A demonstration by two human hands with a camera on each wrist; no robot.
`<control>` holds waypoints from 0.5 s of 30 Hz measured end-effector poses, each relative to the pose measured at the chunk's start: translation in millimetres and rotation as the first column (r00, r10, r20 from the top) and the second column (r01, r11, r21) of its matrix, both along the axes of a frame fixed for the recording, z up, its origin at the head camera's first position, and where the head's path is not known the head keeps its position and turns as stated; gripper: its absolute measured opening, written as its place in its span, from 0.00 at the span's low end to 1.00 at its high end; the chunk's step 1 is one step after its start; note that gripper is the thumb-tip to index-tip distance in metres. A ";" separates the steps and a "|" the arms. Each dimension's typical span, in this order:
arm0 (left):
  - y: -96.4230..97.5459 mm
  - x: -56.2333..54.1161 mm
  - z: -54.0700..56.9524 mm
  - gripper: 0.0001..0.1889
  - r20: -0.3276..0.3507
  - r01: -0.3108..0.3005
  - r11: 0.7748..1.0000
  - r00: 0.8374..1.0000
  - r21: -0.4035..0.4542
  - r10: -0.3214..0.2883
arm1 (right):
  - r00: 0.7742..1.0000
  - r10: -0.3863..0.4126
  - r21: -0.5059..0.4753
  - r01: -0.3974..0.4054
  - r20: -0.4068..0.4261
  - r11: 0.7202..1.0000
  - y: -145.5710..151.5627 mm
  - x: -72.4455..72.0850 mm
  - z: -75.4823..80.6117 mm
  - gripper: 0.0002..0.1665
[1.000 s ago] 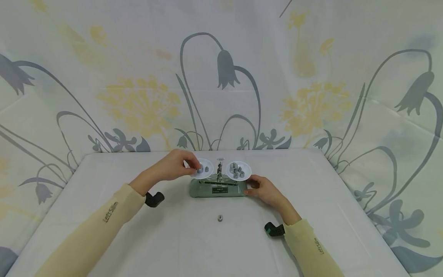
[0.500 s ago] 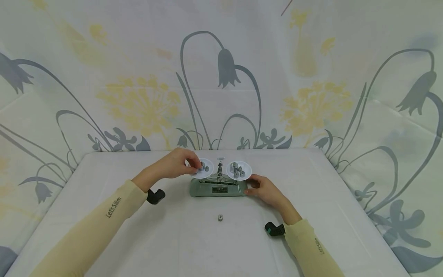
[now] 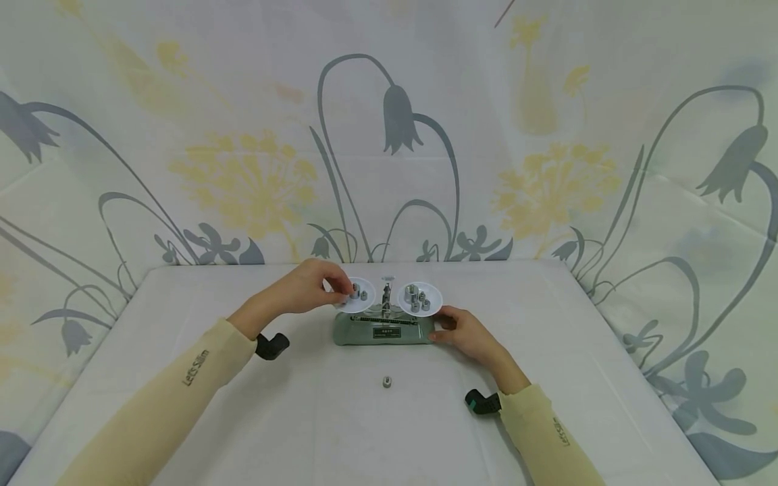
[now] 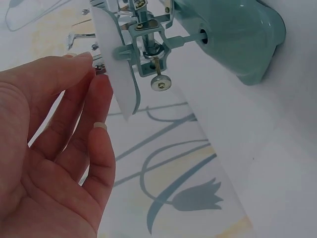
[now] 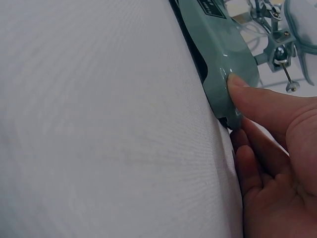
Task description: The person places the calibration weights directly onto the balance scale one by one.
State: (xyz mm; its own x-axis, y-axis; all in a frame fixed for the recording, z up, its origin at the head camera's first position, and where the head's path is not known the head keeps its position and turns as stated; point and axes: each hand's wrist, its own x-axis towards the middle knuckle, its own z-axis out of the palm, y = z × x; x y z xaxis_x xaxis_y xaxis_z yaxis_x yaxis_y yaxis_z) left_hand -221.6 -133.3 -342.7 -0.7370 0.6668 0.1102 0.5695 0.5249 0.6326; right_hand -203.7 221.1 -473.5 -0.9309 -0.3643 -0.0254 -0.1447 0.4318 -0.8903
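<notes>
A green balance scale (image 3: 352, 332) stands on the table with two white pans. Over the left pan (image 3: 367, 307), my left hand (image 3: 313, 287) pinches a metal weight (image 3: 355, 289) by its side; a smaller weight (image 3: 363, 295) sits beside it. In the left wrist view the pan's edge and my fingers (image 4: 79, 69) hide most of the held weight. My right hand (image 3: 468, 334) grips the right end of the base, with the thumb (image 5: 242, 91) on its front face. Several metal weights (image 3: 411, 293) stand in the right pan (image 3: 435, 305).
One loose metal weight (image 3: 387, 382) stands on the white-covered table (image 3: 328, 432) in front of the scale. A flower-print cloth (image 3: 267, 135) rises behind the table's back edge. A black device (image 3: 272, 346) is strapped at the left wrist, another (image 3: 482, 402) at the right.
My left hand has shifted the pinched weight slightly back and to the right, nearer the smaller one in the left pan. My right hand keeps its place on the base.
</notes>
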 end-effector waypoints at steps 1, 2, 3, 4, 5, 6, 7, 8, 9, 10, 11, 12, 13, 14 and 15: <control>-0.4 1.2 1.1 0.06 -0.003 -0.003 1.000 1.000 0.000 0.003 | 1.000 0.000 0.000 0.000 -0.002 1.000 0.2 -0.1 -0.5 0.32; -0.8 2.3 2.1 0.06 -0.007 -0.007 1.000 1.000 0.000 0.007 | 1.000 0.001 0.000 -0.001 -0.003 1.000 0.3 -0.3 -1.0 0.32; -1.1 2.9 2.2 0.06 -0.009 -0.010 1.000 1.000 0.002 0.010 | 1.000 0.001 -0.003 -0.001 -0.003 1.000 0.5 -0.5 -1.5 0.32; -1.5 3.9 2.6 0.06 -0.010 -0.010 1.000 1.000 0.007 0.010 | 1.000 0.001 -0.006 -0.001 -0.004 1.000 0.6 -0.7 -2.1 0.32; -1.8 4.6 2.7 0.06 -0.008 -0.012 1.000 1.000 0.010 0.012 | 1.000 0.002 -0.005 -0.002 -0.007 1.000 0.8 -0.8 -2.6 0.32; -2.1 5.5 2.5 0.06 -0.007 -0.014 1.000 1.000 0.014 0.014 | 1.000 0.005 -0.006 -0.005 -0.013 1.000 0.8 -0.9 -2.7 0.32; -2.4 6.6 2.7 0.06 -0.004 -0.016 1.000 1.000 0.017 0.016 | 1.000 0.008 -0.007 -0.008 -0.016 1.000 1.0 -1.0 -3.0 0.32; -2.9 7.6 2.7 0.06 -0.003 -0.018 1.000 1.000 0.019 0.018 | 1.000 0.009 -0.009 -0.009 -0.018 1.000 1.0 -1.0 -3.1 0.32; -3.4 8.5 2.2 0.06 -0.001 -0.019 1.000 1.000 0.023 0.019 | 1.000 0.010 -0.010 -0.010 -0.021 1.000 0.9 -1.0 -3.0 0.32; -3.8 10.0 2.3 0.06 0.000 -0.019 0.999 1.000 0.026 0.019 | 1.000 0.011 -0.008 -0.011 -0.025 1.000 0.8 -0.9 -2.8 0.32; -4.0 11.2 2.1 0.06 0.004 -0.022 0.999 1.000 0.030 0.022 | 1.000 0.012 -0.006 -0.013 -0.027 1.000 0.7 -0.8 -2.5 0.32; -4.4 12.7 2.1 0.06 0.003 -0.022 0.999 1.000 0.034 0.022 | 0.999 0.015 -0.007 -0.015 -0.029 1.000 0.6 -0.6 -2.0 0.32; -4.6 14.2 1.9 0.06 0.005 -0.021 0.999 1.000 0.039 0.021 | 1.000 0.013 -0.005 -0.013 -0.029 1.000 0.6 -0.5 -1.9 0.32; -4.7 15.8 1.8 0.06 0.006 -0.020 0.999 1.000 0.044 0.020 | 1.000 0.013 -0.004 -0.013 -0.029 1.000 0.3 -0.3 -1.3 0.32; -4.7 17.5 1.6 0.06 0.006 -0.019 0.999 1.000 0.051 0.018 | 0.999 0.012 -0.003 -0.012 -0.031 1.000 0.3 -0.1 -0.9 0.32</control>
